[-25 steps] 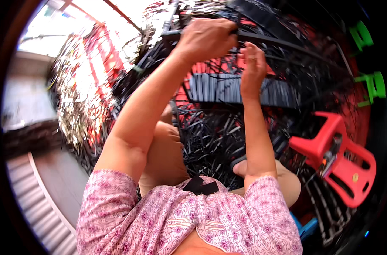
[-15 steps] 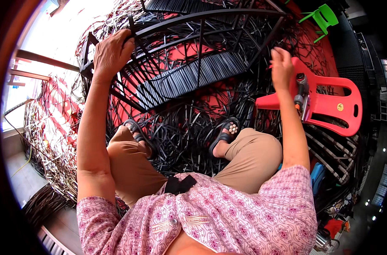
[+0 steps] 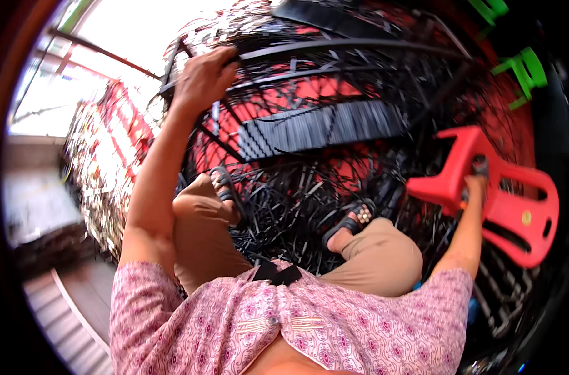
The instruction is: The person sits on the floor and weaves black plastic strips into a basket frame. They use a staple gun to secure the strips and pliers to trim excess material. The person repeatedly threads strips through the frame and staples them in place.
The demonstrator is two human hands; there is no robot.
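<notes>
At the upper left, my left hand [image 3: 203, 80] is closed over the end of the top bar of a black metal frame [image 3: 340, 46]. Within the frame, a panel of closely laid dark strips [image 3: 325, 128] shows. On the right, my right hand [image 3: 475, 185] is at a grey-and-orange hand tool [image 3: 480, 164] resting on a red plastic chair [image 3: 512, 215]. Its fingers seem wrapped round the tool's body, though they are small and partly hidden. Only the grey end and a bit of orange remain visible.
Loose black strips [image 3: 284, 206] lie tangled around my sandalled feet on a red floor covering [image 3: 272, 100]. Green plastic chairs [image 3: 527, 72] stand at the far right. More strips are heaped at the left [image 3: 100, 187]. Strip-wrapped bars lie below the red chair.
My right hand has come down and to the right, from open air above the chair onto the tool. My left hand stays on the frame. The whole view has shifted.
</notes>
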